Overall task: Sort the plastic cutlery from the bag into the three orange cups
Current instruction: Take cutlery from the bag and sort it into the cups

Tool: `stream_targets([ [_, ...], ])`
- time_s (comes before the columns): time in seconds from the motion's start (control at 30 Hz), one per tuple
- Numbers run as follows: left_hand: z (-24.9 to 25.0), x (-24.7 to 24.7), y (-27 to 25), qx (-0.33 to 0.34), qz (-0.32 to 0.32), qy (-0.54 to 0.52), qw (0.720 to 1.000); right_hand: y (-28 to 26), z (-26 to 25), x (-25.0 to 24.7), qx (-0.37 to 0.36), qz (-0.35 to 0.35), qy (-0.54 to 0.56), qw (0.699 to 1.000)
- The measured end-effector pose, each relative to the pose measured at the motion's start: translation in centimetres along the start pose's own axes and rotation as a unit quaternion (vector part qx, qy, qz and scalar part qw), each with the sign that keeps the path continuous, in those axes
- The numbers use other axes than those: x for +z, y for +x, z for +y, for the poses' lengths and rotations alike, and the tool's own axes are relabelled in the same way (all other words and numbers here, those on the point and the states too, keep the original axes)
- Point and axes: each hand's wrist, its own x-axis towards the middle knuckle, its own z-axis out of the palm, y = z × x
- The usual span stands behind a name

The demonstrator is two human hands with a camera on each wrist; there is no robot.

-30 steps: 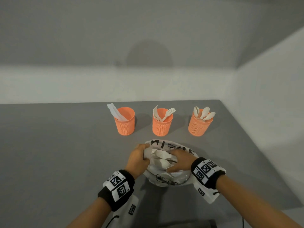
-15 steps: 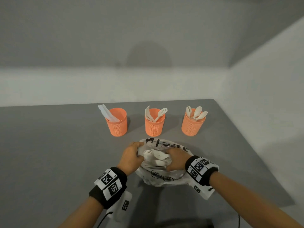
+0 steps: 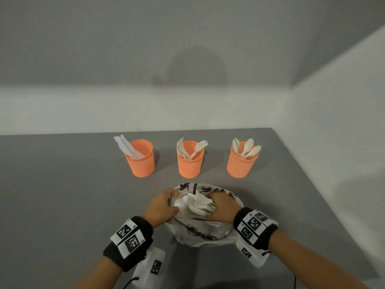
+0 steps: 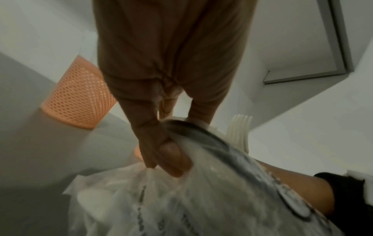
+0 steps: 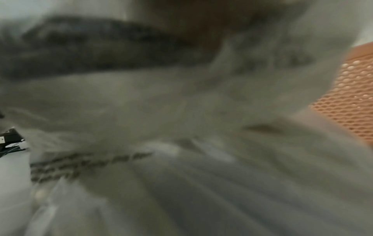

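A translucent white bag (image 3: pixel 205 231) with black print lies on the grey table in front of three orange mesh cups. The left cup (image 3: pixel 142 161) holds knives, the middle cup (image 3: pixel 190 163) forks, the right cup (image 3: pixel 241 164) spoons. My left hand (image 3: pixel 165 206) pinches the bag's left rim (image 4: pixel 177 153) between thumb and fingers and holds its mouth apart. Reaching into the mouth from the right, my right hand (image 3: pixel 217 205) has its fingers curled over a bunch of white cutlery (image 3: pixel 198 203), mostly forks. The right wrist view shows only blurred bag plastic (image 5: pixel 181 127) and a cup (image 5: pixel 353 99).
The grey table (image 3: pixel 62 195) ends at a right edge (image 3: pixel 316 184) not far beyond the spoon cup. A pale wall runs behind the cups. In the left wrist view a cup (image 4: pixel 78 99) stands left of the hand and fork tines (image 4: pixel 240 127) stick up behind the bag.
Both hands stay at the bag's mouth. The right hand has drawn a little further left over the cutlery bunch, and the head view has shifted slightly.
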Motion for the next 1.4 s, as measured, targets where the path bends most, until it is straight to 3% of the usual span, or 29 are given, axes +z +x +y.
stream_targets([
  [0.17,0.1,1.7,0.6,-0.038,-0.022,-0.099,0.994,-0.5,1.0,-1.1,0.016,-0.014,-0.022,1.0],
  [0.33,1.1,3.1,1.1,-0.032,-0.05,-0.151,0.987,-1.8,1.8,-2.6,0.062,-0.001,-0.032,0.998],
  [0.6,2.9,2.7,1.3,0.036,-0.035,-0.063,0.997,-3.3,1.2,-2.9,0.114,0.02,-0.023,0.993],
  [0.83,2.1,1.4,0.9,0.039,-0.033,-0.001,0.999,-2.8,-0.4,-2.3,0.128,0.03,-0.022,0.991],
  [1.2,0.8,-0.6,0.4,0.024,-0.022,-0.035,0.999,-1.4,-2.4,-1.8,0.155,0.044,0.089,0.983],
  [1.4,-0.1,-1.3,0.6,0.024,-0.015,-0.065,0.997,-0.6,-2.8,-1.8,0.144,0.017,0.157,0.977],
])
